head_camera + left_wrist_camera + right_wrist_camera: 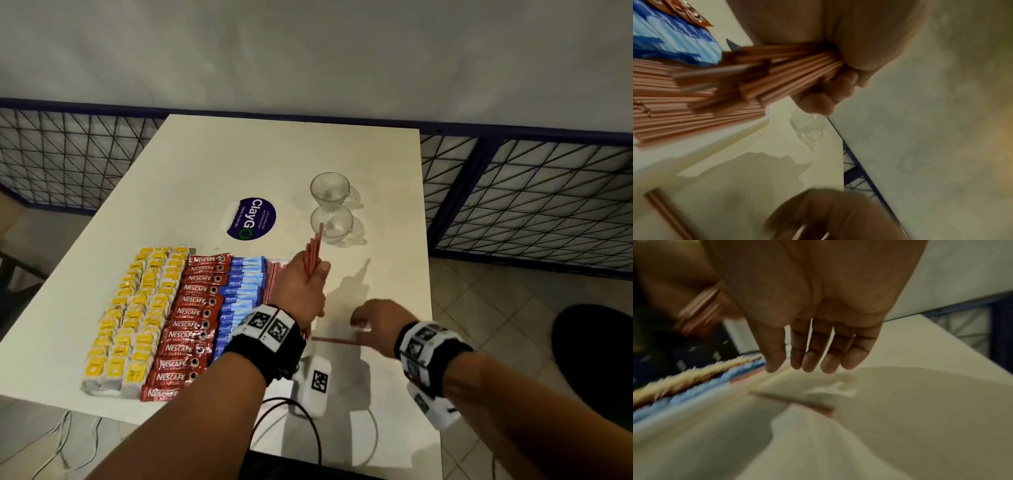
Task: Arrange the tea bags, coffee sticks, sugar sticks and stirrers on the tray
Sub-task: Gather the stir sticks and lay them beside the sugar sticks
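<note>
1. Near the middle of the head view, a bundle of stirrers (313, 255) is held upright in the curled left hand (305, 291), above the tray (701, 146).
2. Light, thin and smooth, the stirrers are judged likely to slip or fan out; a grip at mid-length seems best.
3. Lower right of centre, loose stirrers (337, 341) lie on the surface (281, 164) under the right hand (378, 323).
4. Its spread, empty fingers (809, 353) are shown only by the right wrist view; the rows already laid in the tray are shown best by the left wrist view.
</note>
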Motion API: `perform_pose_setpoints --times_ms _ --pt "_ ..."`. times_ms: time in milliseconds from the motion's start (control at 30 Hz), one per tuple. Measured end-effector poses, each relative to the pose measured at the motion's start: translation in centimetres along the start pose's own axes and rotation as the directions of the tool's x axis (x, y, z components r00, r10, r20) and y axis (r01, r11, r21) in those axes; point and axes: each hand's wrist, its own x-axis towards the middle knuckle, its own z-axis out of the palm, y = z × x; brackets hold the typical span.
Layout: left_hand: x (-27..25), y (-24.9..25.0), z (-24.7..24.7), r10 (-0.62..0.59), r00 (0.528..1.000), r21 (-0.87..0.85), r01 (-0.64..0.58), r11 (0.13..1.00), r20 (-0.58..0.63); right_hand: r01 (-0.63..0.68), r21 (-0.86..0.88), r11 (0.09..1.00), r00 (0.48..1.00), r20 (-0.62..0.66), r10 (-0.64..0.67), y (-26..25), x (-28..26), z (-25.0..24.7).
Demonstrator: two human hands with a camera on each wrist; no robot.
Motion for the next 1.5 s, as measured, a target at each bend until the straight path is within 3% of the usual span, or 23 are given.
perform_pose_setpoints --times_ms 67,167,333,400,467,533,633,767,867,933,1000,1033,1133,1200,1267,1333,1400,1433,1500 --pt "-0.1 0.1 -1.1 -0.045 0.998 -0.123 0.041 0.992 -0.031 0.022 -0.103 0.994 0.998 0.066 -0.015 -1.0 0.1 1.4" --pt "-0.3 -0.5 -2.9 -0.072 0.993 -0.188 0.054 0.981 -0.09 -0.012 -0.222 0.975 0.999 0.04 0.022 -2.2 0.6 2.3" --pt "-1.1 -0.5 -4.9 -0.102 0.99 -0.306 0.067 0.95 -0.098 -0.07 -0.289 0.955 0.993 0.067 0.093 -2.6 0.4 2.9" --pt "-1.4 -0.7 -5.9 -0.076 0.993 -0.259 0.05 0.965 -0.091 -0.083 -0.29 0.953 0.993 0.057 0.104 -2.5 -0.1 2.5" --pt "-1.7 -1.3 -7.0 -0.074 0.996 -0.229 0.059 0.972 -0.058 -0.147 -0.153 0.977 0.988 0.023 0.152 -2.8 -0.3 1.2" --pt "-1.9 -1.7 -7.5 -0.102 0.995 -0.238 0.098 0.966 -0.004 -0.133 0.106 0.985 0.985 -0.096 0.143 -4.0 -0.4 -1.2" --pt "-1.9 -1.0 -7.6 -0.086 0.995 -0.244 0.096 0.965 0.051 0.129 0.455 0.881 0.949 -0.316 0.024 -8.4 -0.4 -4.7" --pt "-0.7 0.2 -9.1 -0.021 1.0 -0.236 0.019 0.972 -0.007 0.325 0.453 0.83 0.91 -0.388 -0.144 -14.5 0.3 -6.4" --pt "0.3 -0.3 -13.1 0.047 0.999 -0.122 -0.049 0.991 -0.02 0.332 0.563 0.757 0.889 -0.455 -0.052 -17.1 1.3 -6.9" --pt "0.9 -1.3 -16.3 0.13 0.987 0.113 -0.141 0.984 0.095 0.391 0.697 0.601 0.837 -0.54 0.083 -19.0 1.8 -8.1" --pt "1.2 -1.8 -18.7 0.164 0.942 0.375 -0.271 0.887 0.291 0.455 0.782 0.426 0.804 -0.566 0.181 -21.2 2.4 -9.4" --pt "1.1 -1.6 -19.3 0.187 0.912 0.446 -0.348 0.825 0.365 0.451 0.79 0.416 0.813 -0.556 0.175 -22.2 2.7 -9.7" --pt "0.4 -0.8 -20.4 0.324 0.832 0.465 -0.528 0.711 0.451 0.339 0.751 0.567 0.885 -0.459 0.079 -26.2 3.3 -8.9" --pt "-0.2 -0.1 -20.9 0.349 0.817 0.472 -0.557 0.683 0.46 0.315 0.701 0.64 0.891 -0.451 0.055 -27.9 3.2 -8.5" --pt "-0.2 -0.3 -21.3 0.355 0.801 0.458 -0.576 0.677 0.483 0.33 0.703 0.63 0.883 -0.466 0.058 -28.8 2.9 -8.4" --pt "-0.4 -0.4 -21.6 0.37 0.778 0.449 -0.605 0.658 0.508 0.342 0.751 0.565 0.895 -0.443 0.048 -29.1 2.3 -8.2" --pt "-0.9 0.2 -22.2 0.394 0.76 0.373 -0.614 0.695 0.517 0.338 0.854 0.396 0.916 -0.395 0.07 -28.5 1.8 -8.2" --pt "-1.0 0.7 -22.6 0.409 0.77 0.267 -0.579 0.77 0.49 0.323 0.901 0.288 0.925 -0.365 0.104 -27.6 1.8 -7.9" --pt "-1.1 2.5 -23.4 0.433 0.827 -0.157 -0.404 0.901 0.359 0.264 0.96 0.095 0.946 -0.277 0.168 -25.8 1.6 -7.4"
